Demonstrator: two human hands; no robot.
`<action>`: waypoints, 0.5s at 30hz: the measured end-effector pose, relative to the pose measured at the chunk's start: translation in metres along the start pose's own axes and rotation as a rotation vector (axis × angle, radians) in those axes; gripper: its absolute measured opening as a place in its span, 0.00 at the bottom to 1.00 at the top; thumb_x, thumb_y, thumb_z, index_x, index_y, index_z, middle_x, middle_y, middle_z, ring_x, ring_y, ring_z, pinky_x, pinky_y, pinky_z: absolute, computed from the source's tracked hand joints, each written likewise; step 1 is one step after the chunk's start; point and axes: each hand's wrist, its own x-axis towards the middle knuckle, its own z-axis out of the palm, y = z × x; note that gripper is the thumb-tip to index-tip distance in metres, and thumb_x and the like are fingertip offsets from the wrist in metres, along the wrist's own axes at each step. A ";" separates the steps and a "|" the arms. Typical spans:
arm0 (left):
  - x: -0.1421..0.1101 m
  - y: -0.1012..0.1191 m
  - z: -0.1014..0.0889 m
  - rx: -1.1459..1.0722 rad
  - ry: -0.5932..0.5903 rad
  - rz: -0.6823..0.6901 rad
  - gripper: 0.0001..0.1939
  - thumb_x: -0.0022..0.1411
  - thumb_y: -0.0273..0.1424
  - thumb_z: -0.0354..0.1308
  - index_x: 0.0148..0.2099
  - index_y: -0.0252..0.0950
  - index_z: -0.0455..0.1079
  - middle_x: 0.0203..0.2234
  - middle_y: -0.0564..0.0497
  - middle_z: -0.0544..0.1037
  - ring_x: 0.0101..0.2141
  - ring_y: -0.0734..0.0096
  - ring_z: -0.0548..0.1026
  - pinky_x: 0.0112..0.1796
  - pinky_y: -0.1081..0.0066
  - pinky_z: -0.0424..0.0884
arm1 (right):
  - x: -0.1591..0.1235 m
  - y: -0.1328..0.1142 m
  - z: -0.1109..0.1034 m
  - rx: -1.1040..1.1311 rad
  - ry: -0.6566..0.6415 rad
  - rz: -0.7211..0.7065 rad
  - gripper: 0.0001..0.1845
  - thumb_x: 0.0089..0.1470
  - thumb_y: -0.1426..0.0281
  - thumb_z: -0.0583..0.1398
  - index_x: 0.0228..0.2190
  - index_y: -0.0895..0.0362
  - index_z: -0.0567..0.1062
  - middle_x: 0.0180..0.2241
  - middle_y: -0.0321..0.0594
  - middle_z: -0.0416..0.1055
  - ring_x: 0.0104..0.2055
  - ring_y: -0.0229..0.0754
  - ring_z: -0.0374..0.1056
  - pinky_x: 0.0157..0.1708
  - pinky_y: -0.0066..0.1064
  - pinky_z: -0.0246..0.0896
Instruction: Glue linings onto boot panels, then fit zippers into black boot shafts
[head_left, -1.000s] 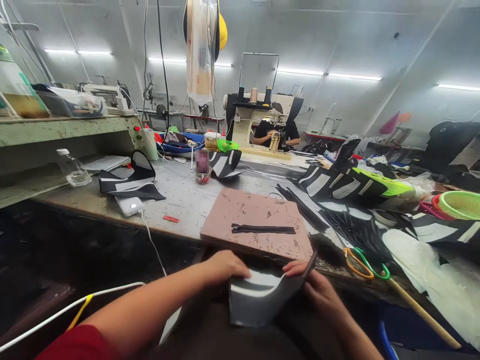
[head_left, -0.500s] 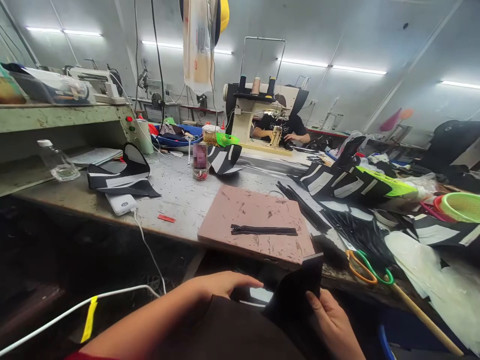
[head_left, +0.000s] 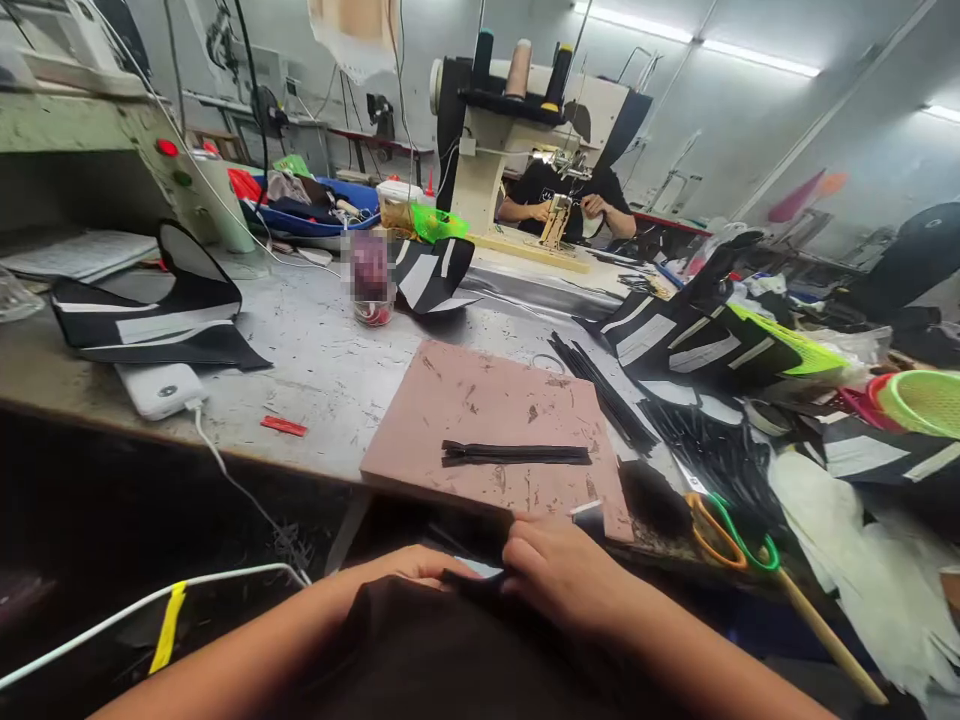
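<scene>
At the near edge of the table, my left hand [head_left: 416, 567] is closed on a black fabric piece, its fingertips partly hidden. My right hand [head_left: 555, 562] has its fingers curled on the same piece. A pale strip of the black fabric piece [head_left: 480, 568] shows between the hands; my dark clothing hides most of the rest. Its black, white-edged tip [head_left: 589, 517] reaches over the front of a pink board [head_left: 480, 400]. On that board, beyond my hands, lies a black zipper [head_left: 517, 455].
Scissors [head_left: 724, 535] with orange and green handles lie at the right, near a wooden stick [head_left: 832, 630]. Black strips [head_left: 600, 390] and black-and-white pieces [head_left: 675, 340] lie behind them. Left are a white power bank [head_left: 159, 390] and cable. A person [head_left: 566, 200] works at a sewing machine opposite.
The fabric piece has turned from its pale side to its black side and dropped lower. My right hand has moved left, close to my left hand. The view has tilted down.
</scene>
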 end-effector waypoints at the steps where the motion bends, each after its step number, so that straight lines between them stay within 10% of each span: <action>1: -0.001 -0.003 -0.003 -0.007 0.044 -0.002 0.28 0.58 0.51 0.46 0.50 0.36 0.68 0.43 0.46 0.75 0.43 0.61 0.72 0.44 0.65 0.67 | 0.007 0.004 -0.001 0.089 -0.105 0.081 0.12 0.57 0.64 0.50 0.30 0.58 0.69 0.28 0.41 0.70 0.29 0.41 0.66 0.34 0.34 0.62; 6: -0.001 -0.005 -0.013 0.595 0.510 0.387 0.17 0.66 0.31 0.40 0.54 0.39 0.60 0.46 0.43 0.71 0.34 0.73 0.74 0.33 0.72 0.71 | 0.020 0.028 -0.002 0.632 -0.355 0.425 0.12 0.58 0.65 0.48 0.34 0.57 0.67 0.32 0.40 0.70 0.34 0.39 0.65 0.35 0.30 0.60; 10: 0.013 0.025 -0.023 1.381 0.372 0.824 0.12 0.57 0.21 0.52 0.43 0.37 0.69 0.40 0.47 0.76 0.31 0.72 0.72 0.28 0.72 0.70 | 0.026 0.051 -0.009 0.994 -0.481 0.457 0.14 0.58 0.62 0.48 0.34 0.58 0.68 0.33 0.38 0.67 0.36 0.38 0.63 0.39 0.30 0.59; 15: 0.040 0.042 -0.036 1.445 0.465 0.824 0.07 0.58 0.23 0.50 0.35 0.31 0.69 0.33 0.45 0.77 0.30 0.72 0.73 0.29 0.73 0.71 | 0.041 0.079 -0.030 0.644 -0.401 0.435 0.13 0.57 0.63 0.50 0.31 0.57 0.69 0.30 0.37 0.67 0.34 0.39 0.63 0.36 0.30 0.57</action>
